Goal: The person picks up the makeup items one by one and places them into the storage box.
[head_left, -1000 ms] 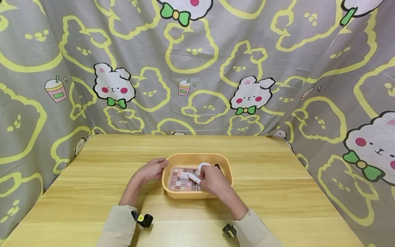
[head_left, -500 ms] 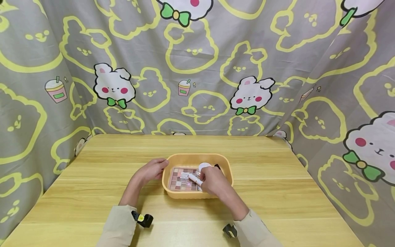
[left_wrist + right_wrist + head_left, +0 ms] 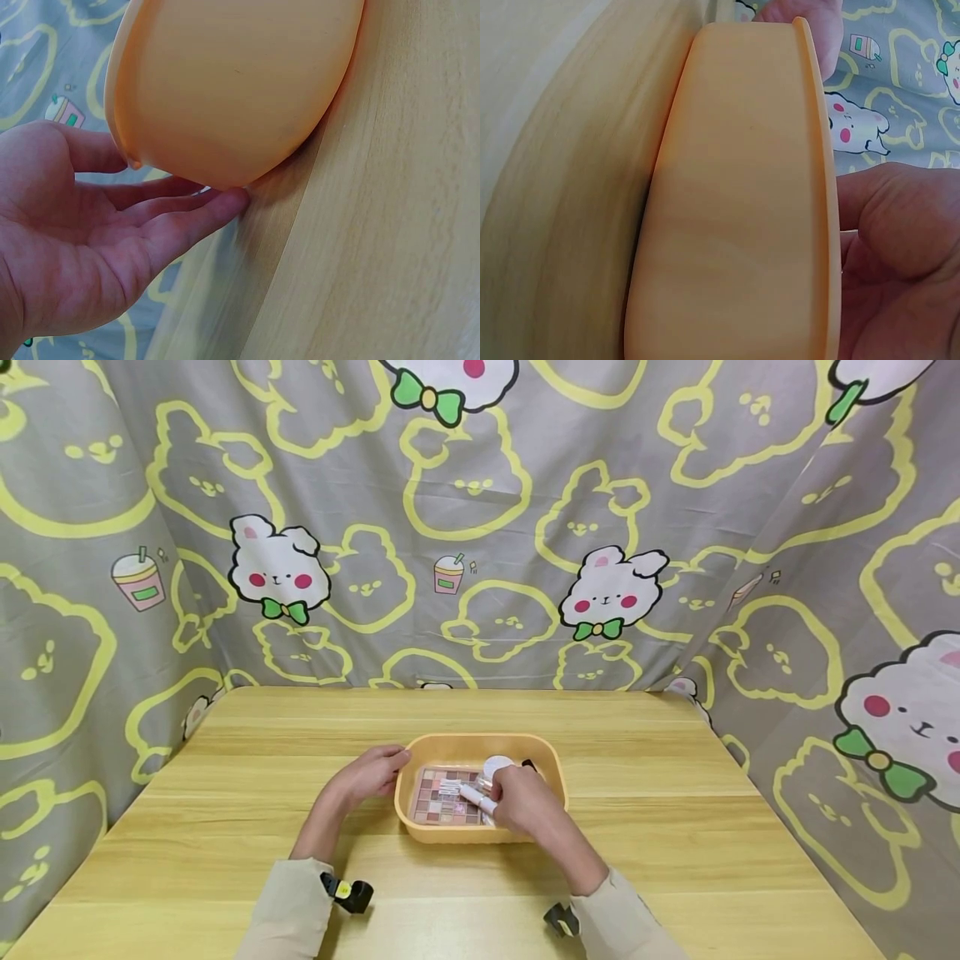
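A yellow-orange plastic basin [image 3: 480, 835] sits mid-table. My left hand [image 3: 371, 772] holds its left end, thumb at the rim and fingers against the lower outer wall, as the left wrist view shows. Over the near wall, my right hand [image 3: 525, 797] reaches in with bent fingers; its fingertips are hidden. Beside those fingers lies a slim white tube [image 3: 474, 795], on an eyeshadow palette [image 3: 431, 797] with many small pans. A round white item [image 3: 497, 765] and a black-ended item [image 3: 529, 765] are behind the right hand. In the right wrist view the basin wall hides the fingertips.
The wooden table [image 3: 660, 827] extends to both sides of the basin. A grey curtain [image 3: 480, 652] with rabbit prints hangs along the back and sides. Black wrist cameras sit near the left sleeve [image 3: 288, 902] and the right sleeve [image 3: 618, 910].
My right hand has shifted slightly right, so more of the white tube's near end shows. My left hand stays on the basin, which keeps its place.
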Available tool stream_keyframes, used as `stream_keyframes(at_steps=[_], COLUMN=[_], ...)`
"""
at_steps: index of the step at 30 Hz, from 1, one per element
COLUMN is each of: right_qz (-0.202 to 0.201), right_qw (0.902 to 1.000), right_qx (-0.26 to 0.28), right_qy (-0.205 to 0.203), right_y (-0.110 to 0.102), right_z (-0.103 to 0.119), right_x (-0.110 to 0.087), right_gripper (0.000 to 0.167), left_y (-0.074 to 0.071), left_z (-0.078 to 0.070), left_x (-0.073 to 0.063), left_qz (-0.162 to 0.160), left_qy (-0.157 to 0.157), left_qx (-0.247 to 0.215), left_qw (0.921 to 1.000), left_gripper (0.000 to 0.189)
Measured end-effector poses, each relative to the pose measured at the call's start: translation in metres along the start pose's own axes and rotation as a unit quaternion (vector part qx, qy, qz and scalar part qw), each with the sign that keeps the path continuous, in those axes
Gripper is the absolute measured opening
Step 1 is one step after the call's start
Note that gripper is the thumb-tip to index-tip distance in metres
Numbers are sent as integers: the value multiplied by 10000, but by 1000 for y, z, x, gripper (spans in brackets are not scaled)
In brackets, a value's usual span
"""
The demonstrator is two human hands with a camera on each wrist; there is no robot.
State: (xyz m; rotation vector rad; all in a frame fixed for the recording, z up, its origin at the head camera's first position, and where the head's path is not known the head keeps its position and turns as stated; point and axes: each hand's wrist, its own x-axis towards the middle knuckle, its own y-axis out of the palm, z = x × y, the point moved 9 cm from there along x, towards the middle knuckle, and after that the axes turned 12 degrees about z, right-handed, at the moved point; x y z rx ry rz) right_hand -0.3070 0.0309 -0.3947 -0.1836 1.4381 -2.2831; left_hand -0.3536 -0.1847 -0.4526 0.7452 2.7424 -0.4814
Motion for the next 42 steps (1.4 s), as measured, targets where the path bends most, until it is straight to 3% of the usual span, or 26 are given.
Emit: stream_keyframes(at_steps=[16,28,35,42], right_qz=[4,-52,-465,-919], right_qw=[10000,9998,9975,9919], right_qx=[20,172,541,838], right_qy=[-27,-72,2,252], right_y=[-1,-6,-18,-37], right_z=[-2,-5,-15,-31], right_x=[-1,-1,-1,-4], right_gripper=[21,21,22,10], left_y=[1,1,5,3], left_z=[0,-3,-3,-3], left_x=[1,-2,-4,-6], left_qz=[16,10,63,-82], left_qy=[-37,124,110,77], left_qx=[2,68,-62,-35], left_qw=[10000,9999,9999,9999], left_gripper=[52,46,50,48])
